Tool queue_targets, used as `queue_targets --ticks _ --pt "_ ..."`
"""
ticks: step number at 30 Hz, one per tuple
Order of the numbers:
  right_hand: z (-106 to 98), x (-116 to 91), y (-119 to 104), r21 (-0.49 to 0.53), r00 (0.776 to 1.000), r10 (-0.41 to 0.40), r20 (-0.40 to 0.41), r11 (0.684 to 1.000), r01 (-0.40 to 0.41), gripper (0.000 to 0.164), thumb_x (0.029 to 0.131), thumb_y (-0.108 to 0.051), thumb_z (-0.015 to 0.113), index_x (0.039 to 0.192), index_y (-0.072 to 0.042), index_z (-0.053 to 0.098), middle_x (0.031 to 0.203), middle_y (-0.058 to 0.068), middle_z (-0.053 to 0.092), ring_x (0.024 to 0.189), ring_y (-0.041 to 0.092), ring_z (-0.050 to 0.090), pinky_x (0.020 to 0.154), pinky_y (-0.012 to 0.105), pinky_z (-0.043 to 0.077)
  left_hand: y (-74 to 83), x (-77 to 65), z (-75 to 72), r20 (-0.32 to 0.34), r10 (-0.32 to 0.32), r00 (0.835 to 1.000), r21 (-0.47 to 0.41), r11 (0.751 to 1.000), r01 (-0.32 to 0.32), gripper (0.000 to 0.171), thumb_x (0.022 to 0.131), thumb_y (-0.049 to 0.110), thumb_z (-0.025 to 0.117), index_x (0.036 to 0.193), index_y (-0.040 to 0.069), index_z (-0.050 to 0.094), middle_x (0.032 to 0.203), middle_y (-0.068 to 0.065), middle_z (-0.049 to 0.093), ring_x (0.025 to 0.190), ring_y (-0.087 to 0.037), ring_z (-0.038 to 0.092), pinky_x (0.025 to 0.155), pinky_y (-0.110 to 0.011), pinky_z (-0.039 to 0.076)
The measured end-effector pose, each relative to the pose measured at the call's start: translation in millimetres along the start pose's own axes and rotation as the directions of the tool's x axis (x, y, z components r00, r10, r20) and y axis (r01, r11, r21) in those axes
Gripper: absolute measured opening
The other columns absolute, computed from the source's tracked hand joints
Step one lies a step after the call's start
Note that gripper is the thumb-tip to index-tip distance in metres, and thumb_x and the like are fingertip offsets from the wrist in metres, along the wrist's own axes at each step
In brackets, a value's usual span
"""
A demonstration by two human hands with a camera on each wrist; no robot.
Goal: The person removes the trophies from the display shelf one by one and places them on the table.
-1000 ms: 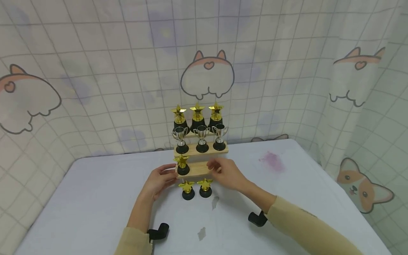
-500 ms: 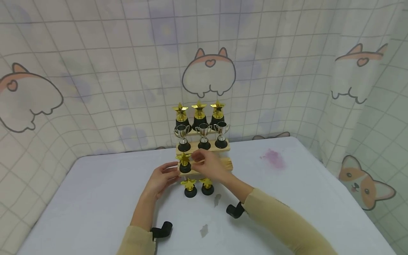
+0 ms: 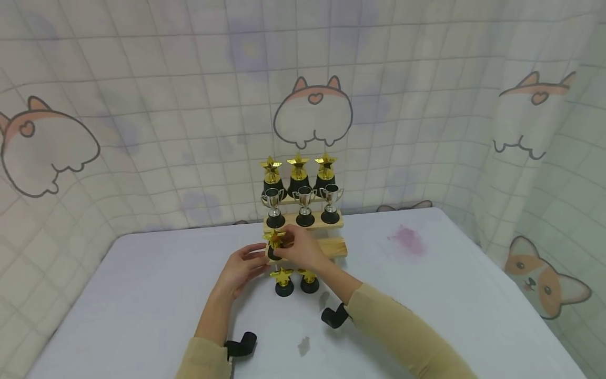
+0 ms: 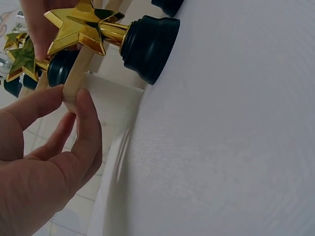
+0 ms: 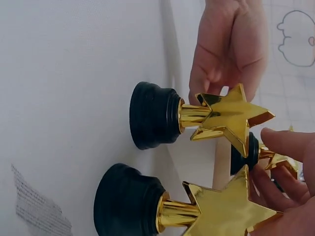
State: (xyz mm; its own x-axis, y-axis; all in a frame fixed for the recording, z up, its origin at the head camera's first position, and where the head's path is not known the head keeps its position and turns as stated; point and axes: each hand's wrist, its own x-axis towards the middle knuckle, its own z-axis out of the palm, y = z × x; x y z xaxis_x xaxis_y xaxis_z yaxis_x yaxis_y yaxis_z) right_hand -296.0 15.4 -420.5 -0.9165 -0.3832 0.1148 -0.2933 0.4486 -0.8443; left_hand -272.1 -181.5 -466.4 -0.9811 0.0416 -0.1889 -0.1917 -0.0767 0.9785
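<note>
One small gold star trophy with a round black base stands upright in the pinch of your right hand, on the pale wooden plank whose end your left hand pinches alongside. Best keep that plank still and the base flat, shifting it gently. Your right fingers hide much of the base. Just in front of the grip stand two matching star trophies; behind it, silver two-handled cups partly block taller gold star trophies.

In the head view, the right hand partly hides the held trophy and shelf; the right wrist view's bottom edge crops another trophy.
</note>
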Motion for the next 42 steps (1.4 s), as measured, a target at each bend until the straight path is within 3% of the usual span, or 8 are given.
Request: queue_targets --ticks 19,31,40,42 --pt "1.7 8.0 0.9 -0.095 1.000 -0.006 0.001 0.995 0.006 0.038 0.091 -0.011 0.080 0.124 -0.002 0.064 0.112 0.010 0.070 0.102 0.023 0.067 0.091 0.037 0.058 2.9 3.9 -0.6 0.001 0.003 1.000 -0.001 1.000 -0.003 0.050 0.097 0.001 0.068 0.144 -0.002 0.052 0.128 -0.022 0.057 0.100 -0.022 0.068 0.096 -0.039 0.057" --pt "-10.5 1.6 13.5 -0.001 0.999 -0.023 0.043 1.000 0.023 0.036 0.091 -0.016 0.081 0.121 -0.005 0.064 0.110 0.006 0.070 0.103 0.022 0.067 0.090 0.034 0.058 -1.6 2.8 -1.1 0.002 -0.007 1.000 0.001 1.000 0.007 0.050 0.097 0.000 0.069 0.144 -0.001 0.053 0.130 -0.022 0.057 0.103 -0.023 0.068 0.093 -0.035 0.058" --pt "-26.7 -11.0 10.5 0.014 1.000 -0.019 0.000 1.000 0.019 0.059 0.091 -0.015 0.080 0.140 0.004 0.054 0.117 0.013 0.069 0.108 0.027 0.068 0.089 0.034 0.059 0.0 4.3 0.3 0.005 -0.002 1.000 0.013 1.000 0.002 0.049 0.097 -0.001 0.068 0.144 -0.001 0.053 0.130 -0.023 0.056 0.104 -0.022 0.066 0.097 -0.038 0.056" --pt "-29.7 -14.8 10.7 0.010 1.000 -0.020 -0.012 1.000 0.020 0.058 0.091 -0.015 0.081 0.139 0.004 0.056 0.117 0.014 0.069 0.107 0.028 0.068 0.088 0.034 0.060 -0.9 4.1 0.8 0.001 -0.003 1.000 0.014 1.000 0.003 0.049 0.097 -0.001 0.068 0.143 -0.002 0.053 0.130 -0.023 0.056 0.104 -0.022 0.066 0.097 -0.038 0.056"
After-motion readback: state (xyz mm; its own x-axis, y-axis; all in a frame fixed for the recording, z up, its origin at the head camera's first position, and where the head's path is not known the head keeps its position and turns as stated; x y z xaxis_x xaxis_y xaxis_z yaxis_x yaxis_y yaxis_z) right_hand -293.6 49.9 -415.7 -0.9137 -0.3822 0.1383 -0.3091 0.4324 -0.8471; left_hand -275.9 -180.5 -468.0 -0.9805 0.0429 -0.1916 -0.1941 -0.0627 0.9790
